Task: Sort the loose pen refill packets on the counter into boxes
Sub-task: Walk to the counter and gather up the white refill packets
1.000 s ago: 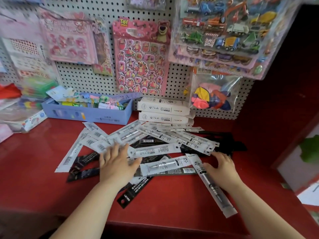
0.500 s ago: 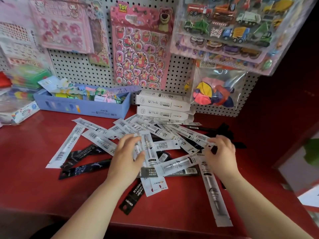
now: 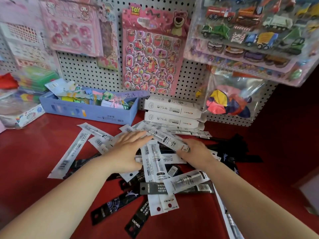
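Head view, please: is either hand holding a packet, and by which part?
Left hand lies flat on packets, holding nothing. A white refill packet hides the fingertips of the right hand; grip cannot be told.

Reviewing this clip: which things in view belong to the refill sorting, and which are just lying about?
Part of the job: white refill packets, black refill packets, two white boxes by the pegboard, left hand and right hand on the packets.
Just lying about: blue box of coloured bits, bear sticker sheet, truck stickers, bag of balloons.
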{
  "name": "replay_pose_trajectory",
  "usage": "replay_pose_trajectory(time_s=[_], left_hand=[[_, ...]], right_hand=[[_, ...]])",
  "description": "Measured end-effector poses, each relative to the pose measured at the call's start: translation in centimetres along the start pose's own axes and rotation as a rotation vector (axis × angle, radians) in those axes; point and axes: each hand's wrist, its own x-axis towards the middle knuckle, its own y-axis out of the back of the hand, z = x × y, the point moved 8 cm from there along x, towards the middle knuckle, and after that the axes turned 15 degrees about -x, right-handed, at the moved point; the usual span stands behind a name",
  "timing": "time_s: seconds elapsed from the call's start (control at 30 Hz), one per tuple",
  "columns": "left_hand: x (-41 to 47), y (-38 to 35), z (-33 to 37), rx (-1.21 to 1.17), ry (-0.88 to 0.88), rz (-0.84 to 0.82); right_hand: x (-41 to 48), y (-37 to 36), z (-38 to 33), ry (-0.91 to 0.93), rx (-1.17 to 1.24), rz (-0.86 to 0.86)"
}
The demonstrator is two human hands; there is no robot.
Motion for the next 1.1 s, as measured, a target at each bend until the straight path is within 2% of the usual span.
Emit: replay_pose_trajectory(time_s=[0.1,0.23,0.37,0.43,0.7,0.87,1.1], left_hand=[[0.4,-1.1,1.7,0.085,-0.084,-0.122],[0.2,-2.5,2.2,0.062,-0.047,-0.265],[-0.1,-2.1,1.1,0.132,-0.066,-0.196],[-0.6,-1.9,0.5,0.18,-0.058,-0.152],[-1.2,-0.7,-0.7,0.222,0.015,0.051],[-0.4,-0.8,-0.9,0.158,0.055,0.015],[-0.6,0.0,-0.5,0.004,0.062,0.097]], right_hand=[[-0.6,0.1,-2.0,0.127,0.038,0.025],[-1.0,0.5,-3.5,0.215,0.028,-0.006],[1.3,2.8,-2.9,0.137,0.164,0.035],[3.6,3.3,-2.6,0.095,0.157,0.06],[7.5,-0.9,-6.6,0.215,-0.191,-0.047],[5.1,-0.5,-7.7,0.316,-0.039,-0.125],[0.0,0.2,-5.6,0.35,0.083,-0.146]])
